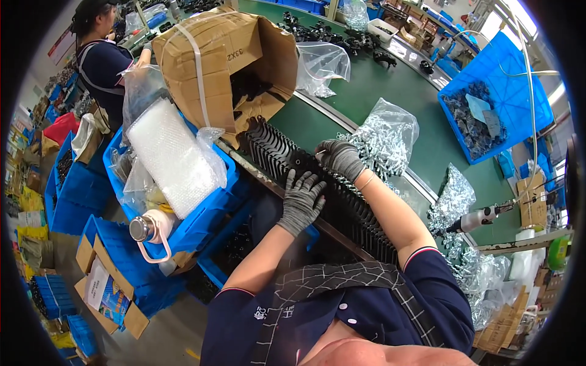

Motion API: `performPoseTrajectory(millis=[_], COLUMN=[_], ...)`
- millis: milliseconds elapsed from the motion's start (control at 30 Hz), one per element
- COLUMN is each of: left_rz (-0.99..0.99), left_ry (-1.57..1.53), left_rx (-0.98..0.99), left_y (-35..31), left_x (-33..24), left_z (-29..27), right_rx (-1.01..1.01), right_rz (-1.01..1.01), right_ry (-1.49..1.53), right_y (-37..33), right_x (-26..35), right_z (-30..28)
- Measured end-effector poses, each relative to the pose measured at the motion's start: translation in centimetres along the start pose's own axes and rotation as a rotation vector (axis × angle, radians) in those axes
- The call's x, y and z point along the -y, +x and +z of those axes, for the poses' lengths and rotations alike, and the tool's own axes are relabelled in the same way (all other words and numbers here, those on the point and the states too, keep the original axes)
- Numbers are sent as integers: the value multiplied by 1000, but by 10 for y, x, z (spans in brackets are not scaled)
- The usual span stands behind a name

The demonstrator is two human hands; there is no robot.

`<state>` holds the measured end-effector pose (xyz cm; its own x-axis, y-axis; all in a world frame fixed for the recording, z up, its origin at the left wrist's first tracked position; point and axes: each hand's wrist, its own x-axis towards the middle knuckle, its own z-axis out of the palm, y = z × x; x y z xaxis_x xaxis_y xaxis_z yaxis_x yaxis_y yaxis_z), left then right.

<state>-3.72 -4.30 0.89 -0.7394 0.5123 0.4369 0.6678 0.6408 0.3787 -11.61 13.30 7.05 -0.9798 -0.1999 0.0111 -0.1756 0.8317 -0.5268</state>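
A long row of curved black parts point(268, 146), set closely side by side, runs along the near edge of the green work surface. My left hand point(301, 202), in a grey striped glove, lies on the row with its fingers spread. Just right of it and farther off, my right hand point(342, 160), gloved alike, is curled with thumb and fingers pinched over the row. A small pale tip shows at its fingers, too small to name. Beyond that hand lies an open clear bag point(386, 137) of shiny silver bolts, some spilling towards my fingers.
A cardboard box point(207, 55) lies tipped at the row's far end. Left stand blue crates, one with bubble wrap point(174, 155) and a bottle point(152, 229). A power driver point(479, 218) lies right, near more bagged bolts point(453, 195). A blue bin point(513, 91) leans beyond; a co-worker point(101, 61) stands far left.
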Motion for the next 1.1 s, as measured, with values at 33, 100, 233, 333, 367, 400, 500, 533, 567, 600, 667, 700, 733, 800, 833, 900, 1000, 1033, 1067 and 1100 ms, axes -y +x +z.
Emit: performPoseTrajectory(millis=[33,100,233,333,367,400,500,533,567,600,667,700,733,800,833,900,1000,1033,1067,1100], left_rz=[-7,-15,8,14,18,18,17,15,13,11,9,7,5,10,5,-3,4,6,9,10], left_ry=[2,7,-3,-7,-13,-12,-17,-18,-17,-15,-15,-6,3,11,8,1,-22,-34,-38,-24], left_rx=[2,6,-19,-29,-33,-35,-49,-49,-46,-44,-41,-42,-43,-41,-33,-16,-17,-18,-19,-26], left_y=[0,-1,0,1,1,1,-1,-1,-2,-2,-2,-2,-2,-1,-1,0,0,0,0,0], left_x=[1,2,2,1,1,1,3,4,4,5,5,5,5,4,4,3,3,3,2,2], left_z=[1,2,4,4,4,4,5,6,7,7,8,8,8,8,8,8,7,7,7,6], right_rx=[5,-18,47,83,80,78,73,70,72,91,129,129,158,211,209,256,283,288,294,294], right_rz=[-2,-241,-372,-410,-437,-462,-501,-519,-519,-535,-566,-565,-504,-378,-374,-335,-282,-253,-223,-224], right_ry=[0,-138,-344,-432,-451,-471,-554,-595,-595,-626,-687,-686,-691,-700,-699,-673,-643,-624,-606,-610], right_y=[1,7,12,16,17,18,21,21,21,20,20,22,24,29,31,33,36,37,37,35], right_x=[1,8,25,31,31,32,37,39,41,43,48,49,51,54,55,56,54,54,53,49], right_z=[3,12,16,19,21,22,21,21,21,21,23,24,25,26,25,24,18,16,14,12])
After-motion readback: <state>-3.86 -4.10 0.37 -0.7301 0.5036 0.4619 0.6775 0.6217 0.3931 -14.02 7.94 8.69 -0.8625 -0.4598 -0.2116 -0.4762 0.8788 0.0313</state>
